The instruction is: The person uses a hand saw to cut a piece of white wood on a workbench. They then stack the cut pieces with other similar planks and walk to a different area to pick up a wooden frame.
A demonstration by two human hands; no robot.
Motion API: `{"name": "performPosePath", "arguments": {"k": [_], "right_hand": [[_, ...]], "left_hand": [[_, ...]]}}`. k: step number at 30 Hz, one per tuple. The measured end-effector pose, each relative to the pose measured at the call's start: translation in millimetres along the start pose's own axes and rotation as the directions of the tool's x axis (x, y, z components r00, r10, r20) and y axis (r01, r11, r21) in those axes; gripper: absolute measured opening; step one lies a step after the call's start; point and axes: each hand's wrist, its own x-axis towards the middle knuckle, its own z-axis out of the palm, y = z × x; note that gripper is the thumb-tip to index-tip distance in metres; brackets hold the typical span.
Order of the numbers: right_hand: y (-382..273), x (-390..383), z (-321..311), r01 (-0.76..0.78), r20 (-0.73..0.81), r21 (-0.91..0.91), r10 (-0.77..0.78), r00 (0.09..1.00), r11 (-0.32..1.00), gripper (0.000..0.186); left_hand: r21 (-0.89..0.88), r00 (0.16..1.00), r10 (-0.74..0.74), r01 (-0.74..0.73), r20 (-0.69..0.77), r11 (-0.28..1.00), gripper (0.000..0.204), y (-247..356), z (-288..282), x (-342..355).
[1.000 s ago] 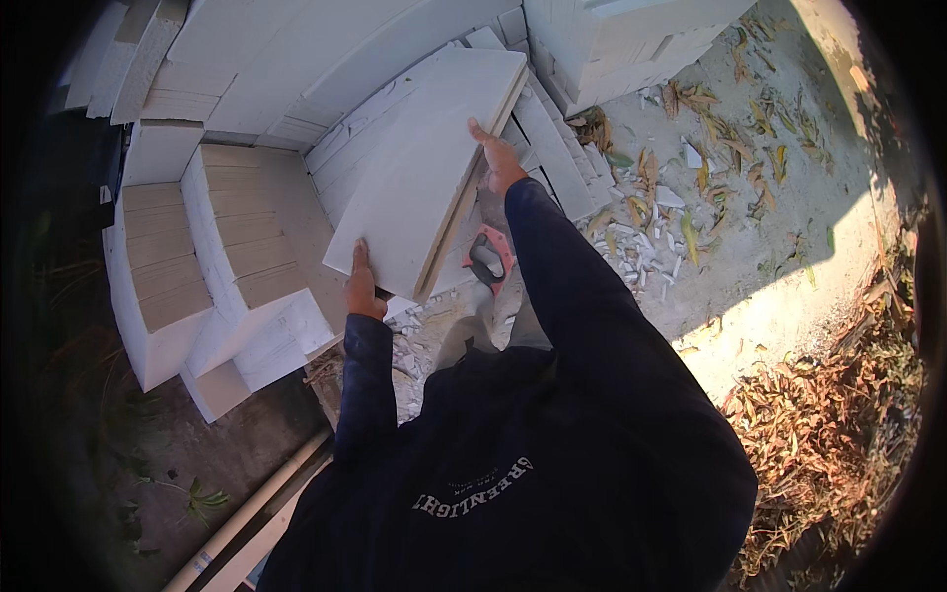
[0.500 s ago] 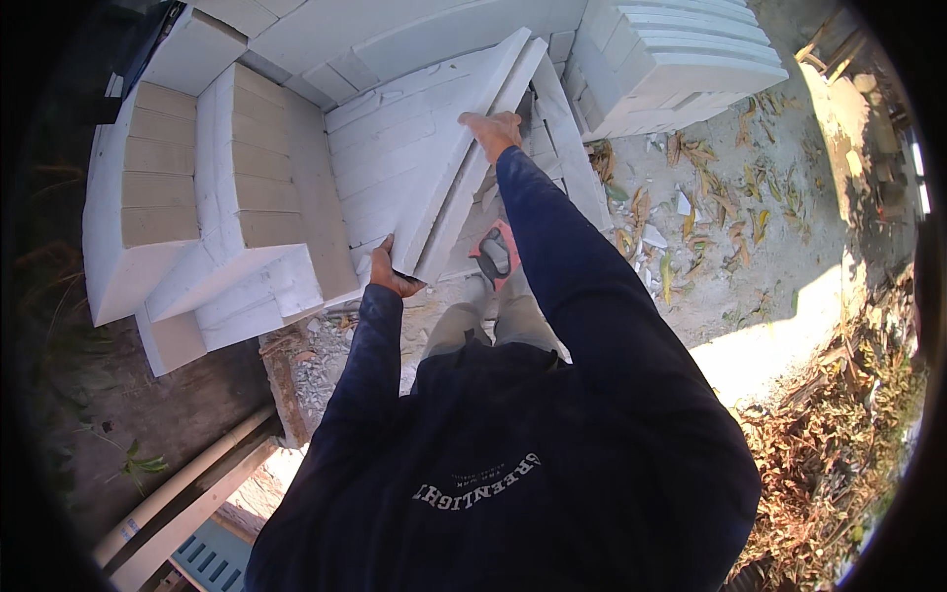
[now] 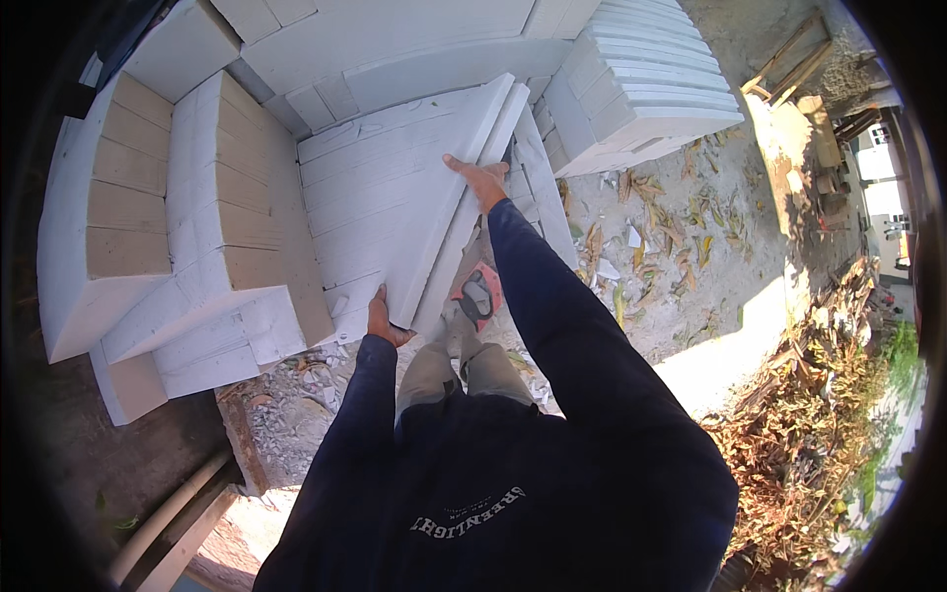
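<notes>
Two long white lightweight concrete blocks (image 3: 460, 202) lie side by side, on a slant, at the near right side of a flat-topped stack of the same blocks (image 3: 370, 183). At their near end my left hand (image 3: 389, 318) is closed, thumb up and fingers curled underneath. My right hand (image 3: 479, 182) grips across the top toward the far end, thumb spread over the upper face. Whether the pair rests on the stack or is lifted, I cannot tell. The undersides and most of my fingers are hidden.
Stepped block stacks (image 3: 187, 207) rise on the left, and a ribbed-looking stack (image 3: 641, 84) stands at the far right. Block chips and dry leaves (image 3: 681, 222) litter the ground. Below the blocks is my foot in a red and grey shoe (image 3: 477, 296). A leaf heap (image 3: 779, 424) lies at right.
The pair of blocks has come slightly nearer to me, with both hands still on it. My view has shifted, so the surrounding stacks appear lower and further left.
</notes>
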Motion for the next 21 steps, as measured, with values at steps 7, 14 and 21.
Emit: {"name": "performPosePath", "arguments": {"k": [7,14,21], "right_hand": [[35.6,-2.0,3.7,0.071,-0.195,-0.105,-0.09,0.977,0.992,0.075],[61.4,-121.6,-27.3,-0.05,-0.139,0.133,0.069,0.988,0.99,0.093],[44.9,-176.5,-98.1,-0.004,-0.195,0.382,0.085,0.977,0.924,0.083]], "left_hand": [[0.001,0.989,0.107,-0.108,0.105,0.994,0.053,-6.4,-11.2,-7.1],[0.084,0.963,0.259,-0.265,0.07,0.961,0.057,-7.1,-56.8,-88.8],[0.256,0.955,0.29,-0.296,0.061,0.92,0.06,-24.3,-7.2,-136.6]]}}
